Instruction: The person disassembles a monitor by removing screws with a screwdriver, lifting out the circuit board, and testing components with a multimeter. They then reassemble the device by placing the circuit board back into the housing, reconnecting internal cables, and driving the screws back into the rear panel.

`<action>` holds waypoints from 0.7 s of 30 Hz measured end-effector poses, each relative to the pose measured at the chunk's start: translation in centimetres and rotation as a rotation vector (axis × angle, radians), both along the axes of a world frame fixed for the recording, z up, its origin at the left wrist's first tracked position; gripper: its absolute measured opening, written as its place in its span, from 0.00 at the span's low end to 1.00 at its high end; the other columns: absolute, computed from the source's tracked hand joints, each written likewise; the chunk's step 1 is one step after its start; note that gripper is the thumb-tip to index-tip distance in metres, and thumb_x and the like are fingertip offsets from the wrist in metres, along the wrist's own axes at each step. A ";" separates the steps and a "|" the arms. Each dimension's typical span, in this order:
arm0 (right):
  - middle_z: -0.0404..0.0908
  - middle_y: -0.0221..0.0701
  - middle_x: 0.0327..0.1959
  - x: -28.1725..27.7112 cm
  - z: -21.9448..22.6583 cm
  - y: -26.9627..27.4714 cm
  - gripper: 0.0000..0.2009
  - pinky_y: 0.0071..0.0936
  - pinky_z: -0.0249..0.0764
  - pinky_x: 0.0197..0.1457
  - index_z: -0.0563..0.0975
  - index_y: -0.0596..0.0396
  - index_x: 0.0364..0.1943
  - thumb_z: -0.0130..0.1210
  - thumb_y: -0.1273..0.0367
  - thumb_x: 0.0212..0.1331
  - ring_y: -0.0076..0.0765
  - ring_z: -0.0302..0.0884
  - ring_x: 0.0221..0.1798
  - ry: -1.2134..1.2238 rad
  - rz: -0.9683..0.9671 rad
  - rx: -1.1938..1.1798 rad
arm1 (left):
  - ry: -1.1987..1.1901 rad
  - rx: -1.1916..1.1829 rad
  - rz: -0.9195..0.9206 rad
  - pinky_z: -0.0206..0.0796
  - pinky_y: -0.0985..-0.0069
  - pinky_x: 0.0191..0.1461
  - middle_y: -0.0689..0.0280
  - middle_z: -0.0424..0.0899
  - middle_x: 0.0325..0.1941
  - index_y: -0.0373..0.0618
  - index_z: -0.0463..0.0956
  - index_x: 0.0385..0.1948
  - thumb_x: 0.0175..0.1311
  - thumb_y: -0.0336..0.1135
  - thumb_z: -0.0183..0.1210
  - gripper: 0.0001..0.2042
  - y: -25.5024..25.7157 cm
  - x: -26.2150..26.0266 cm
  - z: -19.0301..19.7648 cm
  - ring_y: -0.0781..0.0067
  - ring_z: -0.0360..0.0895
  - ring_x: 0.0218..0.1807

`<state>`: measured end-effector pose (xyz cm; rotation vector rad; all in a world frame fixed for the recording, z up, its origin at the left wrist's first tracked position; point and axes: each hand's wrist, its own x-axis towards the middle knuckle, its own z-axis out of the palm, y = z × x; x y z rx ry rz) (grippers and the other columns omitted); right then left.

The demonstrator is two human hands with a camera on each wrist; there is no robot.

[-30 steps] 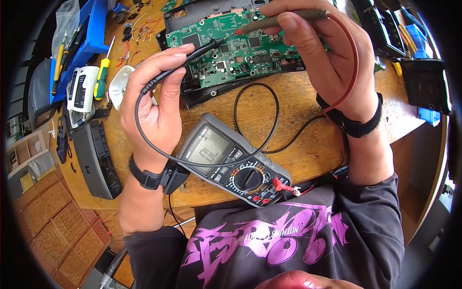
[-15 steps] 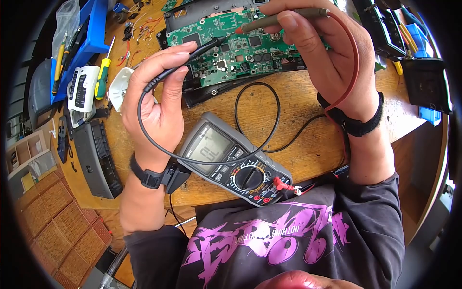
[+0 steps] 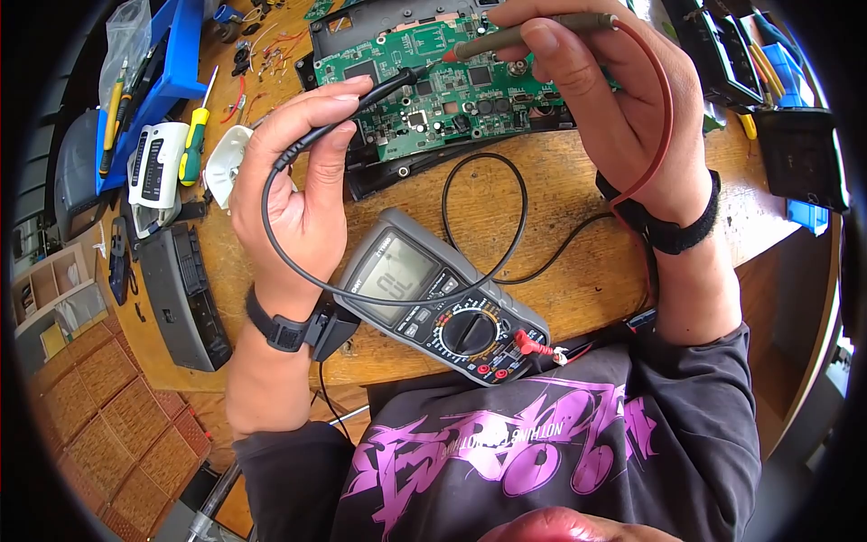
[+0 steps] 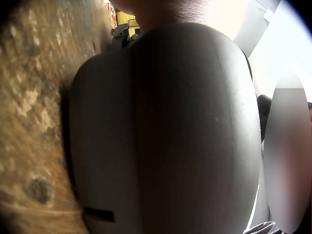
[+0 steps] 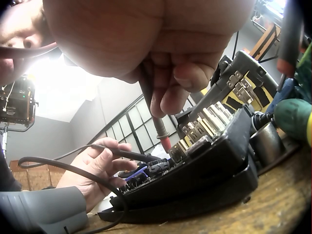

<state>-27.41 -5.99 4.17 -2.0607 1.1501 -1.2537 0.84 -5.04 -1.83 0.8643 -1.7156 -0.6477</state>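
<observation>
My left hand (image 3: pixel 293 199) pinches a black probe (image 3: pixel 388 88) whose tip end points down at the green circuit board (image 3: pixel 397 146). From the other side, my right hand (image 3: pixel 623 117) grips a brown probe (image 3: pixel 506 38) with a red end, also over the board; whether either tip touches it cannot be told. The grey multimeter (image 3: pixel 433 316) lies below the board, its screen reading OL. In the right wrist view, the red-ended probe (image 5: pixel 161 129) comes down beside metal connectors (image 5: pixel 214 119), and my left hand (image 5: pixel 95 165) holds the black probe. A grey casing fills the left wrist view.
A yellow-green screwdriver (image 3: pixel 191 154), a white tester (image 3: pixel 157 172) and a blue tray (image 3: pixel 181 54) are at the left. Below them stands a black case (image 3: pixel 185 303). A black lead (image 3: pixel 522 203) loops across the wooden table (image 3: pixel 578 298). Another dark box (image 3: pixel 799 158) is at the right.
The black probe and my left hand have shifted slightly right. My right hand has hardly moved. The multimeter and board appear marginally shifted in the head view.
</observation>
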 end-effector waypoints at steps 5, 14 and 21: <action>0.92 0.36 0.33 0.1 0.1 0.1 0.09 0.24 0.81 0.37 0.85 0.63 0.55 0.63 0.71 0.82 0.26 0.89 0.31 -0.030 -0.009 0.030 | -0.003 0.000 -0.001 0.81 0.65 0.71 0.50 0.95 0.58 0.37 0.83 0.56 0.80 0.20 0.65 0.09 0.0 0.0 0.0 0.58 0.92 0.63; 0.92 0.37 0.33 -0.4 -1.2 -0.5 0.09 0.24 0.81 0.37 0.85 0.64 0.55 0.63 0.71 0.82 0.25 0.88 0.32 -0.003 0.032 -0.086 | 0.000 0.005 -0.010 0.81 0.65 0.71 0.50 0.95 0.59 0.37 0.84 0.56 0.80 0.19 0.65 0.09 0.1 -0.1 0.1 0.58 0.92 0.64; 0.92 0.37 0.33 -0.3 -1.4 -0.4 0.10 0.25 0.81 0.37 0.85 0.64 0.56 0.63 0.70 0.83 0.26 0.88 0.32 0.004 0.015 -0.084 | -0.004 0.007 -0.015 0.81 0.66 0.70 0.50 0.95 0.59 0.38 0.84 0.56 0.80 0.20 0.65 0.09 0.1 0.0 0.2 0.59 0.92 0.64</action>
